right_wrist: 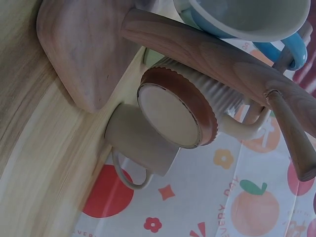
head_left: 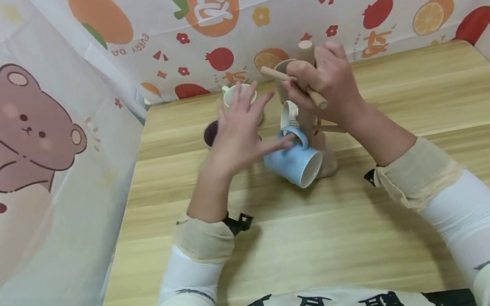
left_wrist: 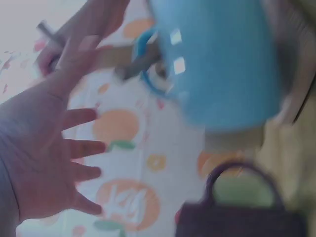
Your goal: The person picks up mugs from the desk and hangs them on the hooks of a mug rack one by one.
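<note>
Pale wood table (head_left: 449, 166), fruit-print cloth (head_left: 327, 7) hung behind it.

Right hand (head_left: 333, 80): fingers curled round the upper post of a wooden mug stand (right_wrist: 207, 58), among its pegs. Left hand (head_left: 235, 141): fingers spread wide, apart from one another, gripping nothing; thumb near the blue mug.

Blue mug (head_left: 293, 163): hangs low on the stand's near side, body tilted, handle looped over a peg (left_wrist: 136, 66). Ribbed mug (right_wrist: 177, 108) with brown base, also off the table at the stand, apparently on another peg. Farther out on the table: grey-beige mug (right_wrist: 140, 140) behind the stand; dark purple mug (head_left: 211, 134) and pale mug (head_left: 240, 96) beyond the left hand.

Handling, by judgement: stand stiff and fairly light, dry wood giving good friction, but top-heavy with mugs hung; best held at the bare post, kept upright, or steadied at the foot. Blue mug glossy, probably ceramic: rigid, slick, breakable, moderate weight. Take it round the body or by the handle; a tipped peg could let it slide off.
</note>
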A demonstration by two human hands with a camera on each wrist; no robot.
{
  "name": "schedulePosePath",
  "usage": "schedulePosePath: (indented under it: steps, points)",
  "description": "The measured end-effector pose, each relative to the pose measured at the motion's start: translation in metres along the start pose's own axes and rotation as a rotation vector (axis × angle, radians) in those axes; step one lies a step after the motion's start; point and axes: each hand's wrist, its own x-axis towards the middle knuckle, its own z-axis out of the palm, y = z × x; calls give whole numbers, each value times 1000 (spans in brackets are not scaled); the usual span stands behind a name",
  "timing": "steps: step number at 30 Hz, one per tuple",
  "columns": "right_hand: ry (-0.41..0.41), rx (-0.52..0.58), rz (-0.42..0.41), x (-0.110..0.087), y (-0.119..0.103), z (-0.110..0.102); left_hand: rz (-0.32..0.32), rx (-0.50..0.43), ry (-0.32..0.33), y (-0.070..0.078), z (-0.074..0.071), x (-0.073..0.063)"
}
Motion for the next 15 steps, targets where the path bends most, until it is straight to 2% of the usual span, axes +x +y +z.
schedulePosePath:
  steps: [5,10,12,15]
  points:
    - [-6,1,10,-2,0,-1,-154,100,-168,-22,-14,-3]
    - [2,3,14,-1,1,0,-304,117,-330,-38,-10,3]
    - [4,9,14,-1,1,0,-332,130,-382,-45,-4,5]
    - [-2,14,14,-1,0,0,-344,160,-422,-54,5,8]
